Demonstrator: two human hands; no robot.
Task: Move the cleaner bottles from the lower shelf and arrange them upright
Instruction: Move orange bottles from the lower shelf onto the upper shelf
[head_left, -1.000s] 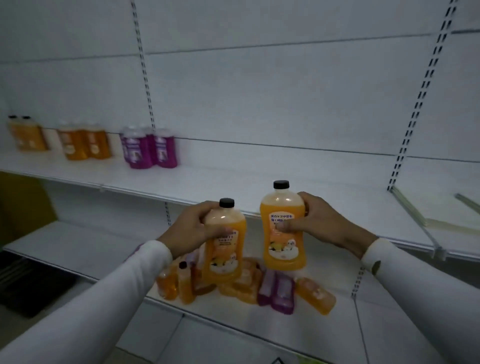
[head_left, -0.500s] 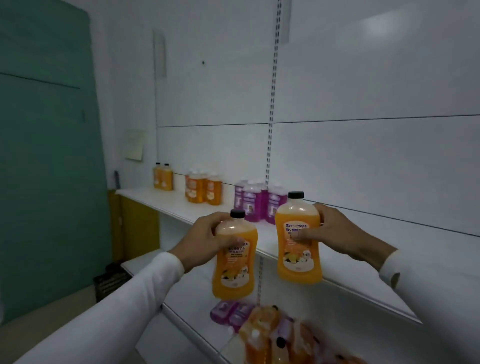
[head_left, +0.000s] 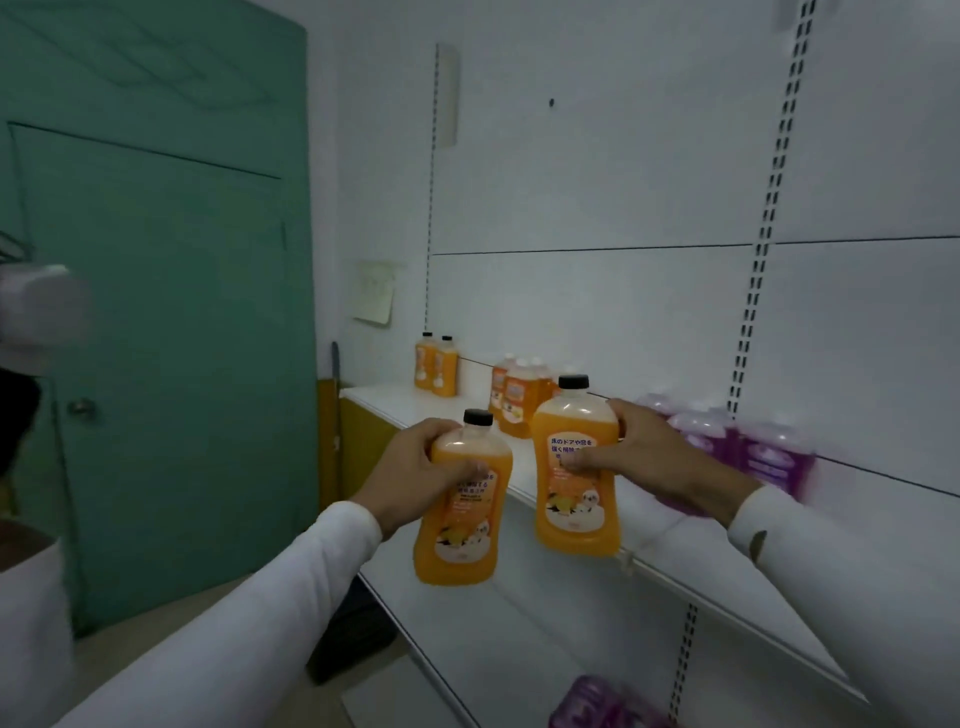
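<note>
My left hand (head_left: 415, 467) grips an upright orange cleaner bottle (head_left: 460, 530) with a black cap, held in the air in front of the upper shelf's edge. My right hand (head_left: 639, 457) grips a second orange bottle (head_left: 576, 499), also upright, a little higher and just over the upper shelf (head_left: 675, 545). Upright on that shelf stand orange bottles (head_left: 517, 397) with white caps, a farther orange pair (head_left: 436, 364) and several purple bottles (head_left: 769, 457). A purple bottle (head_left: 592, 701) lies on the lower shelf (head_left: 493, 639) at the bottom edge of the view.
A green door (head_left: 171, 338) with a knob fills the left. A white wall panel with slotted shelf uprights (head_left: 763, 270) backs the shelves. A paper note (head_left: 374, 291) hangs on the wall. A person in white (head_left: 31, 467) stands at the far left edge. A dark object lies on the floor below.
The view has swung left and upward. Both hands have carried the orange bottles toward the upright bottles on the upper shelf, and most of the lower pile has left view.
</note>
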